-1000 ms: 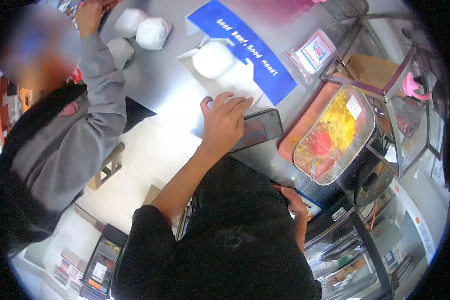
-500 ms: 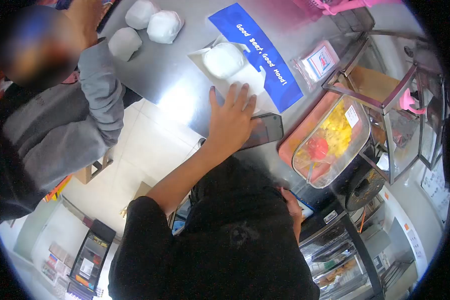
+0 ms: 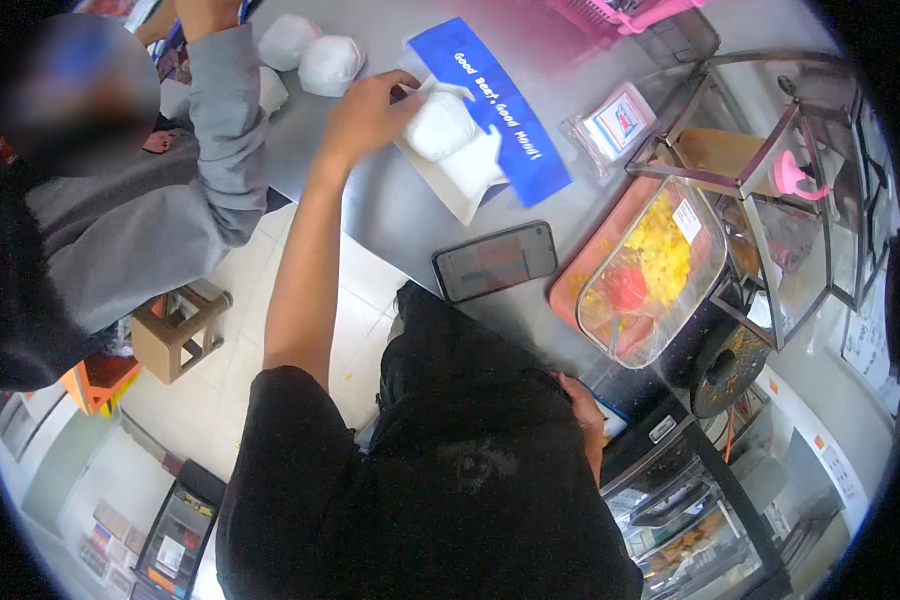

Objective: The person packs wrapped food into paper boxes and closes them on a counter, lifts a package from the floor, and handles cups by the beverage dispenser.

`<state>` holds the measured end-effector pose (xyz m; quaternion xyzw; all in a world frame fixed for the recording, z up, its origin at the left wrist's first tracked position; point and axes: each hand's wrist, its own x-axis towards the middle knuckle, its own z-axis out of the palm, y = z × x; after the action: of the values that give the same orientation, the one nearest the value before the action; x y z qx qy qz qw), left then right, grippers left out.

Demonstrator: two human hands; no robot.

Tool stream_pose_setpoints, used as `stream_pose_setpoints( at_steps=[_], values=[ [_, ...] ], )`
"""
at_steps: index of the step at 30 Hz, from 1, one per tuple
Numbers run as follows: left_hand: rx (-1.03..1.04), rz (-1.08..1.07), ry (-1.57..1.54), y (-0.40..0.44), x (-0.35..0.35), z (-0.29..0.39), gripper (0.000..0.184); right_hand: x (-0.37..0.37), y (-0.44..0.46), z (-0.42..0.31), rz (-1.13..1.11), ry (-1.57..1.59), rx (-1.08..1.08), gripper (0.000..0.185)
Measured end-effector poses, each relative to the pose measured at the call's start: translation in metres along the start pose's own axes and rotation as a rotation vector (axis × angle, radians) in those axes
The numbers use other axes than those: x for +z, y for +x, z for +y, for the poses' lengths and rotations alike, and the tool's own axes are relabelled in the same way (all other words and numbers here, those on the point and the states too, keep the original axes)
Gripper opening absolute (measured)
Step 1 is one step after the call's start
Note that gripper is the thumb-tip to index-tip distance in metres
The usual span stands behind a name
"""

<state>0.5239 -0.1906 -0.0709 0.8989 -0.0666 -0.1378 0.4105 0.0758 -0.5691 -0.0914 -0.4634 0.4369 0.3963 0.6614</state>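
Note:
My left hand [image 3: 370, 115] reaches over the steel counter, its fingers bent and closed on the upper left edge of an unfolded paper box [image 3: 460, 200]. A round, white paper-wrapped bundle [image 3: 441, 126] lies in the box, right beside my fingertips. The box's blue flap [image 3: 490, 112] lies spread to the right, printed "Good Beef, Good Mood!". My right hand [image 3: 583, 408] is low at my side, partly behind my black shirt, next to a blue-edged white thing [image 3: 611, 416]; its fingers are mostly hidden.
A phone [image 3: 495, 262] lies near the counter's front edge. Right of it are a wrapped tray of yellow food [image 3: 660, 260] and a metal-framed glass case [image 3: 760, 185]. More wrapped bundles [image 3: 330, 65] sit at upper left, near another person's grey sleeve [image 3: 220, 130].
My left hand has moved up and left, from the box's near end to its upper left edge. The phone is now uncovered. The other person's arm has shifted over one wrapped bundle.

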Motion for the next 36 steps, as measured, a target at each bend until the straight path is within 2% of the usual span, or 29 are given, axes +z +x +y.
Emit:
stream_pose_setpoints(
  at_steps=[3,6,9,12,15,18,21,25,27,30,36],
  values=[
    [0.148,0.014,0.153,0.018,-0.003,-0.015,0.031,0.001,0.001,-0.001,-0.006,-0.050,-0.033,0.053],
    [0.181,-0.009,0.247,0.026,-0.006,-0.024,0.032,0.001,0.003,0.003,-0.044,0.016,-0.041,0.054],
    [0.017,-0.005,0.173,0.033,-0.006,-0.036,0.027,-0.005,0.006,0.006,-0.059,-0.030,-0.039,0.054],
    [0.051,0.095,0.101,0.037,0.001,-0.051,0.028,-0.006,0.006,0.006,-0.052,-0.047,-0.036,0.054],
    [0.004,0.021,0.212,0.038,-0.002,-0.060,0.028,-0.014,0.015,0.018,-0.111,0.044,-0.038,0.054],
    [-0.182,-0.006,-0.314,0.011,-0.005,-0.024,0.034,-0.006,0.009,0.010,-0.108,0.058,-0.062,0.054],
    [-0.160,-0.009,-0.465,0.011,0.004,-0.035,0.042,-0.010,0.010,0.010,-0.144,0.019,-0.065,0.054],
    [-0.250,0.057,-0.545,0.006,0.009,-0.029,0.040,-0.003,0.002,0.002,-0.129,-0.046,-0.110,0.053],
    [-0.274,0.075,-0.588,0.000,0.009,-0.022,0.041,-0.009,0.005,0.004,-0.138,-0.025,-0.056,0.052],
    [-0.300,0.108,-0.622,-0.003,0.011,-0.019,0.023,-0.005,0.008,0.007,-0.149,0.032,-0.091,0.050],
    [-0.246,0.137,-0.562,-0.006,0.016,-0.012,0.041,-0.010,0.013,0.008,-0.243,0.075,-0.101,0.050]
  ],
)
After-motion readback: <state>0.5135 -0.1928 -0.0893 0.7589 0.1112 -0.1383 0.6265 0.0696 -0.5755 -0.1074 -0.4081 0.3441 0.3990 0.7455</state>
